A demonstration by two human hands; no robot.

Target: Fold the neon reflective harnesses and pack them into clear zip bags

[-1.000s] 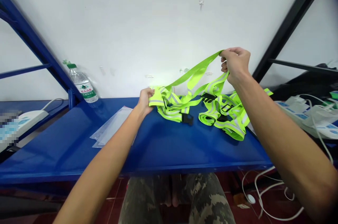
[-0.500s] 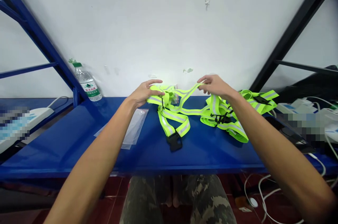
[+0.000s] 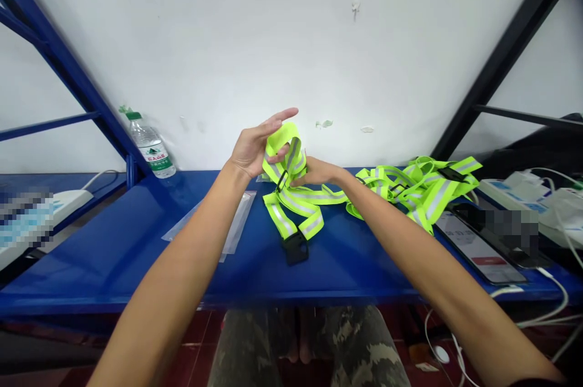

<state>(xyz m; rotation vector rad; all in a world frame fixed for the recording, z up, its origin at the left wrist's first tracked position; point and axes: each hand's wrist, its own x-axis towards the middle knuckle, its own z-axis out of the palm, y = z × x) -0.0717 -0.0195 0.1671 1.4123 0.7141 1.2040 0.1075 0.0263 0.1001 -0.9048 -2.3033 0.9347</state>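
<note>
Neon yellow straps [image 3: 314, 195] with silver stripes run across the blue table, trailing to a tangled pile at the right. My left hand [image 3: 260, 145] holds a raised loop of strap, its index finger stretched out and other fingers at the loop. Just right of it, my right hand [image 3: 314, 172] is on the bundled strap, fingertips partly hidden behind and among the bands. A black buckle [image 3: 296, 248] lies at the near end of a folded strap, below both hands.
Clear plastic bags [image 3: 237, 226] lie beside my left forearm. A water bottle [image 3: 155, 147] leans by the wall. At the right are phones [image 3: 483, 250], white cables and a power strip [image 3: 514, 192]. Metal frame posts stand on both sides.
My right hand has moved left, from the far stretch of strap to the bundle by my left hand. My left hand has risen with a loop. The right pile has shifted and a phone now shows.
</note>
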